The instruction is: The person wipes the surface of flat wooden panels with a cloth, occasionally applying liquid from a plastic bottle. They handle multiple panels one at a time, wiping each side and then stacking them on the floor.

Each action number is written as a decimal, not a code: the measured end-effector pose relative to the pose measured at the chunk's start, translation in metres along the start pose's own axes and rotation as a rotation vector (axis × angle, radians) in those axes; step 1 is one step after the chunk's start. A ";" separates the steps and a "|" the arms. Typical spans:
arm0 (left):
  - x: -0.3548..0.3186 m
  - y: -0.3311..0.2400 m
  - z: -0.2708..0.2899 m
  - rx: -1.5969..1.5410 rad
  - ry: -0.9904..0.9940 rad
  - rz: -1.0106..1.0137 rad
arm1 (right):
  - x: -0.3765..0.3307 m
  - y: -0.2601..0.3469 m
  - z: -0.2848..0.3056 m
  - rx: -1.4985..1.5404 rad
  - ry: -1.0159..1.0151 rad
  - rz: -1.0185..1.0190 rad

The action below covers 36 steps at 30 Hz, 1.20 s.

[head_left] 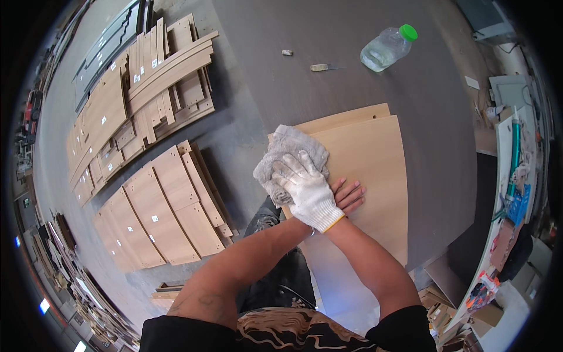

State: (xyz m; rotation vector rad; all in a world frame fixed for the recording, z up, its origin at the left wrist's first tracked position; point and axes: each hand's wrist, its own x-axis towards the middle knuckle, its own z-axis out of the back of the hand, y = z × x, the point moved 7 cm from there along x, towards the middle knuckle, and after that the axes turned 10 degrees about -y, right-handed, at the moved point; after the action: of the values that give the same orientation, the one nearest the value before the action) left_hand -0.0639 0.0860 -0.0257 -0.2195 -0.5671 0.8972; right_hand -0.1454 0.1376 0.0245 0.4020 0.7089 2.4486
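My forearms cross over a light wood-coloured board (pixel 375 158) with a hole near its far edge. A second board (pixel 346 117) shows from beneath it. My right hand (pixel 309 190), in a white knitted glove with a yellow cuff edge, lies with spread fingers on a crumpled grey cloth (pixel 302 144). The cloth covers the board's left edge and hangs partly over it. Bare and partly hidden under the gloved wrist, my left hand (pixel 350 196) rests flat on the board, fingers stretched out.
On the dark tabletop (pixel 440 152) are a clear bottle with a green cap (pixel 387 48), a small knife-like tool (pixel 327 67) and a small whitish piece (pixel 287 53). Stacked wooden panels (pixel 158 217) and more panels (pixel 141 88) lie leftward. A cluttered shelf (pixel 507 170) stands at right.
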 end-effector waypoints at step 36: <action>0.006 0.006 -0.002 -0.206 0.288 0.081 | 0.040 -0.046 0.027 0.336 -0.085 -0.330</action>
State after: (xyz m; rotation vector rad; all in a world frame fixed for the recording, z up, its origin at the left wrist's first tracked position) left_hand -0.0641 0.0945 -0.0280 -0.5528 -0.3836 0.8666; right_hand -0.1466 0.2042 0.0253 0.4715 1.0632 1.9951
